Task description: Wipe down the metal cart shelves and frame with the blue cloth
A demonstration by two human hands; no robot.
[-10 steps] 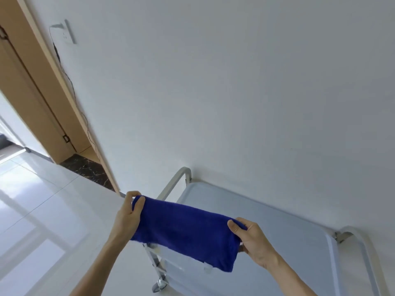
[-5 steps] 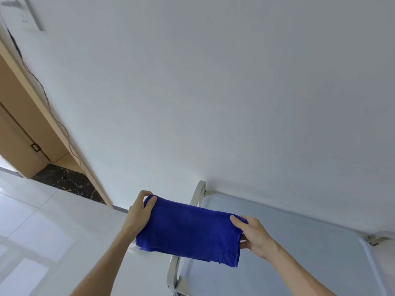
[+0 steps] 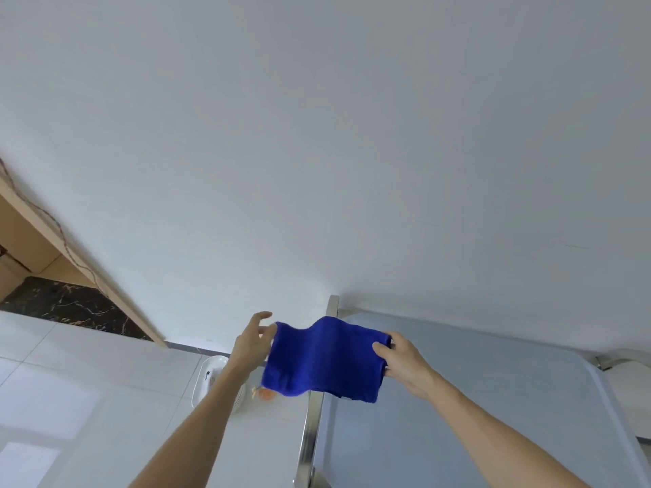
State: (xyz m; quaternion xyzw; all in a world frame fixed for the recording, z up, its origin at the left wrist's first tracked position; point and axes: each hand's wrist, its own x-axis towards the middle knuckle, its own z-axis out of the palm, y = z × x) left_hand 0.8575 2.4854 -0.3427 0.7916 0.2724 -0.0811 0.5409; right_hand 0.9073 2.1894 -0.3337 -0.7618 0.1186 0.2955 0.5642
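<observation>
I hold the folded blue cloth [image 3: 326, 359] in the air over the left end of the metal cart. My right hand [image 3: 400, 362] pinches its right end, thumb on top. At the cloth's left edge my left hand [image 3: 252, 343] has its fingers spread and thumb lifted, with only the fingertips close to or touching the fabric. The cart's flat grey top shelf [image 3: 493, 410] lies below and to the right. The cart's steel frame tube [image 3: 310, 427] runs along the shelf's left side under the cloth.
The cart stands against a white wall [image 3: 352, 153]. Its right handle [image 3: 614, 361] shows at the far corner. On the white tiled floor to the left lie a white dish [image 3: 208, 376] and a small orange thing [image 3: 267, 393]. A wooden door frame [image 3: 88, 272] is further left.
My left hand has loosened from gripping the cloth's left end and its fingers have spread. The cloth now sags in its middle. My view has swung right along the cart.
</observation>
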